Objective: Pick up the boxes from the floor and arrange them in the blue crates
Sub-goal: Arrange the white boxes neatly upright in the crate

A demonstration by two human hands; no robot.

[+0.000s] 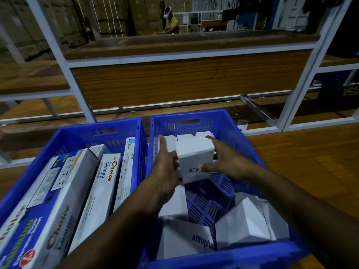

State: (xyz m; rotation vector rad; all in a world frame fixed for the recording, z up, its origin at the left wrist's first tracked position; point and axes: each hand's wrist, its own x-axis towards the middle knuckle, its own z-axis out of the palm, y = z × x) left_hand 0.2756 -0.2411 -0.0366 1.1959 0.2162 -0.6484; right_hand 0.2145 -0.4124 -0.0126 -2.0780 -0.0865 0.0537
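Two blue crates stand side by side on the wooden floor. The left crate [73, 133] is packed with several long "Choice Lumino" boxes [105, 183]. Over the right crate [229, 125] I hold a small white box [194, 154] between both hands. My left hand [165, 167] grips its left side, thumb up along the edge. My right hand [227, 160] presses its right side with the fingers mostly straight. A row of white boxes [184, 136] stands at the crate's far wall. More white boxes [246, 222] lie tilted at its near end.
A white metal rack [77, 88] with wooden shelves rises right behind the crates. Wooden floor [310, 162] lies to the right. Far behind the rack a person [171, 22] sits among stacked cartons.
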